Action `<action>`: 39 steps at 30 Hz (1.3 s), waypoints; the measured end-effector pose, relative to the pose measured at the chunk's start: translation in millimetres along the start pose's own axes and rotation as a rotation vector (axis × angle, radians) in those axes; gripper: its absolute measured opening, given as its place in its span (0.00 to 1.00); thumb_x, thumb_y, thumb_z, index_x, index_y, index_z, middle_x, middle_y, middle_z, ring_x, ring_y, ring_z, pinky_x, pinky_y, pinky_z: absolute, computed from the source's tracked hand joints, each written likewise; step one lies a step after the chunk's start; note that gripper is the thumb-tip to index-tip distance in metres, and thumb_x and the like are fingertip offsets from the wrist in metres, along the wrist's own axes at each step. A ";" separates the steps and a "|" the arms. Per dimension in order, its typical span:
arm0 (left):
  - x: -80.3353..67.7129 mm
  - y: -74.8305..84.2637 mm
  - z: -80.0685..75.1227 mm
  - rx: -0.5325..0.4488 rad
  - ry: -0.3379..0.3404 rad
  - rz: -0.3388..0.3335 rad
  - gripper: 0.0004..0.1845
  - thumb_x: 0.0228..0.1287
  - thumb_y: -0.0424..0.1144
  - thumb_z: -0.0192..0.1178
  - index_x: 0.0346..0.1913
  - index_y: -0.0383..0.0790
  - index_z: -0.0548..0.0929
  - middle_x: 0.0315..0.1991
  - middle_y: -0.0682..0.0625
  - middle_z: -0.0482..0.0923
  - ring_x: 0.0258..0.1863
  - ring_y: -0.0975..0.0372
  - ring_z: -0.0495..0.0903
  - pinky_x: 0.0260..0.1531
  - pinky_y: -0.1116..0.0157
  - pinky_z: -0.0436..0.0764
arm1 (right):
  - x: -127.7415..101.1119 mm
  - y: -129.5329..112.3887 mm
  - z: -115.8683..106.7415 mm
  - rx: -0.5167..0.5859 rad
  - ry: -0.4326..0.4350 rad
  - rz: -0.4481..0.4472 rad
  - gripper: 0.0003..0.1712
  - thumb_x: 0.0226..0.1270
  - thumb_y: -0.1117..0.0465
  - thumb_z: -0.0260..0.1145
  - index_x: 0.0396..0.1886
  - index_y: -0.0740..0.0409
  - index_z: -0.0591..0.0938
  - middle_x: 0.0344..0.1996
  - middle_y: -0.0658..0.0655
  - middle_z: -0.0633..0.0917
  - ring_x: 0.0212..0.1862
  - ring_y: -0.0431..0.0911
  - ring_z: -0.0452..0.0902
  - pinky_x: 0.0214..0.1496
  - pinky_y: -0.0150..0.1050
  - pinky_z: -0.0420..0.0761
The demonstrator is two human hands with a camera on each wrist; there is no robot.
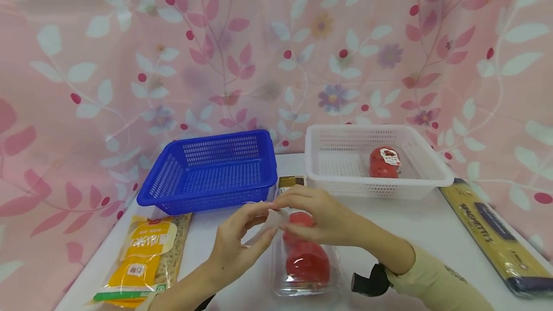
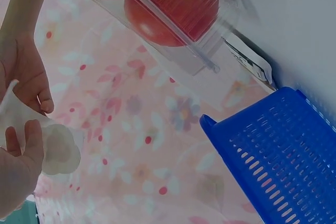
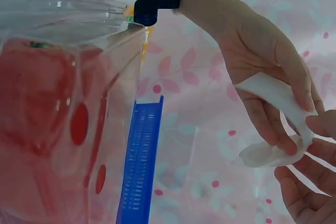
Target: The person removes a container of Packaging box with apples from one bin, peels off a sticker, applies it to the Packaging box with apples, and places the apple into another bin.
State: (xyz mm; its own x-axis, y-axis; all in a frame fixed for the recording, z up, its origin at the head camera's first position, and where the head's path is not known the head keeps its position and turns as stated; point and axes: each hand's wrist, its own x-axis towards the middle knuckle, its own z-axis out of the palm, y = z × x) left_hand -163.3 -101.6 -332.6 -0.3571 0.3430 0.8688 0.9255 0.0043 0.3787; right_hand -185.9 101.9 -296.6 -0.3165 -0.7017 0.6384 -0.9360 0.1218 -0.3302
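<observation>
Both hands, left hand and right hand, pinch white label at centre frame. Only head view shows "SPAGHETTI" packet, lower right.

Through the right wrist camera I saw the left hand reaching in from the top, a black strap at its wrist, its fingers pinching a white peeled label strip. The strip curled down into a rounded end. My right hand showed only as fingertips at the lower right edge, touching the strip. A clear plastic container of tomatoes filled the left side, very close and blurred. Beyond it stood the blue basket, seen edge-on against the pink floral cloth.
</observation>
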 end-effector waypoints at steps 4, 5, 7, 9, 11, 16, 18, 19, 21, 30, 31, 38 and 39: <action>-0.5 -0.9 0.6 -0.032 0.000 -0.042 0.19 0.52 0.22 0.62 0.48 0.24 0.72 0.42 0.37 0.77 0.43 0.56 0.78 0.42 0.64 0.78 | -1.9 -0.8 1.2 -0.007 0.032 0.002 0.20 0.54 0.68 0.68 0.49 0.58 0.79 0.43 0.52 0.82 0.48 0.42 0.76 0.47 0.33 0.77; -0.6 -0.9 0.9 -0.032 -0.001 -0.051 0.20 0.51 0.20 0.62 0.48 0.25 0.72 0.41 0.37 0.77 0.42 0.57 0.78 0.42 0.64 0.79 | -2.3 -0.8 1.5 -0.002 0.040 -0.001 0.19 0.54 0.68 0.68 0.48 0.58 0.80 0.43 0.51 0.82 0.47 0.42 0.76 0.47 0.33 0.77; -0.9 -1.3 1.4 -0.040 -0.014 -0.053 0.21 0.48 0.17 0.62 0.48 0.25 0.73 0.40 0.37 0.78 0.42 0.57 0.79 0.41 0.63 0.79 | -3.2 -0.3 2.1 0.007 0.055 -0.006 0.17 0.54 0.68 0.68 0.46 0.58 0.81 0.41 0.51 0.82 0.46 0.41 0.77 0.46 0.32 0.77; -1.5 -1.6 1.9 -0.028 -0.033 -0.041 0.19 0.50 0.18 0.61 0.47 0.25 0.74 0.39 0.38 0.79 0.41 0.57 0.80 0.40 0.63 0.79 | -3.7 0.8 2.5 0.015 0.063 -0.021 0.16 0.54 0.67 0.68 0.44 0.58 0.81 0.38 0.50 0.83 0.43 0.40 0.77 0.44 0.32 0.78; -2.1 -1.5 1.8 -0.012 -0.057 -0.026 0.16 0.54 0.22 0.61 0.47 0.26 0.75 0.39 0.38 0.79 0.40 0.57 0.81 0.39 0.64 0.79 | -4.1 3.0 2.4 0.044 0.059 -0.040 0.14 0.54 0.67 0.68 0.42 0.57 0.82 0.36 0.49 0.83 0.41 0.39 0.76 0.42 0.32 0.78; -4.1 -1.5 2.0 0.063 -0.097 0.063 0.11 0.63 0.32 0.55 0.46 0.29 0.76 0.38 0.42 0.79 0.37 0.59 0.80 0.35 0.71 0.79 | -6.9 11.2 -0.6 0.162 0.007 -0.075 0.10 0.58 0.65 0.67 0.41 0.56 0.82 0.36 0.47 0.84 0.40 0.38 0.76 0.41 0.33 0.78; -4.4 -1.6 2.3 0.086 -0.104 0.098 0.10 0.64 0.32 0.55 0.45 0.30 0.77 0.38 0.43 0.79 0.37 0.59 0.80 0.34 0.73 0.79 | -8.3 13.5 -2.1 0.200 -0.012 -0.072 0.10 0.58 0.65 0.66 0.41 0.56 0.82 0.36 0.48 0.84 0.41 0.39 0.76 0.42 0.34 0.78; -4.3 -1.5 2.4 0.094 -0.107 0.107 0.10 0.64 0.32 0.54 0.45 0.30 0.77 0.38 0.44 0.79 0.38 0.59 0.79 0.35 0.73 0.78 | -8.9 14.5 -2.7 0.213 -0.017 -0.073 0.10 0.58 0.66 0.66 0.41 0.56 0.82 0.37 0.48 0.84 0.42 0.39 0.77 0.42 0.35 0.79; -3.9 -1.4 2.6 0.099 -0.110 0.118 0.10 0.64 0.32 0.54 0.46 0.31 0.78 0.39 0.44 0.79 0.39 0.58 0.79 0.37 0.72 0.78 | -10.0 15.6 -3.7 0.230 -0.026 -0.071 0.11 0.58 0.67 0.66 0.41 0.57 0.82 0.37 0.49 0.84 0.42 0.39 0.77 0.42 0.36 0.79; -4.3 -3.3 1.9 0.107 -0.112 0.155 0.11 0.64 0.31 0.55 0.48 0.34 0.78 0.39 0.45 0.79 0.39 0.59 0.79 0.38 0.71 0.78 | -14.3 16.6 -10.3 0.218 0.008 -0.012 0.13 0.54 0.72 0.67 0.39 0.56 0.83 0.36 0.51 0.84 0.42 0.42 0.78 0.40 0.37 0.80; -5.1 -3.7 1.5 0.109 -0.113 0.155 0.11 0.64 0.31 0.55 0.48 0.35 0.79 0.39 0.45 0.79 0.40 0.59 0.79 0.39 0.70 0.78 | -15.0 16.6 -11.0 0.203 0.018 -0.004 0.12 0.54 0.72 0.66 0.38 0.56 0.83 0.36 0.51 0.84 0.42 0.42 0.78 0.41 0.37 0.80; -15.3 -5.9 -6.8 0.125 -0.104 0.069 0.11 0.61 0.34 0.58 0.46 0.35 0.80 0.38 0.45 0.79 0.34 0.61 0.79 0.34 0.73 0.78 | -22.2 20.5 -19.1 0.132 0.125 0.084 0.12 0.53 0.73 0.66 0.35 0.54 0.83 0.33 0.48 0.84 0.39 0.41 0.77 0.39 0.37 0.79; -16.7 -6.5 -8.4 0.125 -0.102 0.053 0.11 0.61 0.35 0.59 0.46 0.35 0.80 0.38 0.45 0.79 0.33 0.61 0.79 0.33 0.73 0.78 | -23.4 21.5 -20.3 0.117 0.141 0.095 0.12 0.53 0.73 0.67 0.35 0.54 0.83 0.33 0.48 0.83 0.38 0.41 0.77 0.39 0.37 0.79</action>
State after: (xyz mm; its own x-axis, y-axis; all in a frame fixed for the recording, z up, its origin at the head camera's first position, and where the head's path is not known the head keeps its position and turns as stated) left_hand -164.4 -115.2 -346.9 -0.2989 0.4393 0.8472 0.9534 0.0980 0.2855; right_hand -201.7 135.2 -304.5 -0.4288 -0.5844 0.6889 -0.8791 0.0944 -0.4671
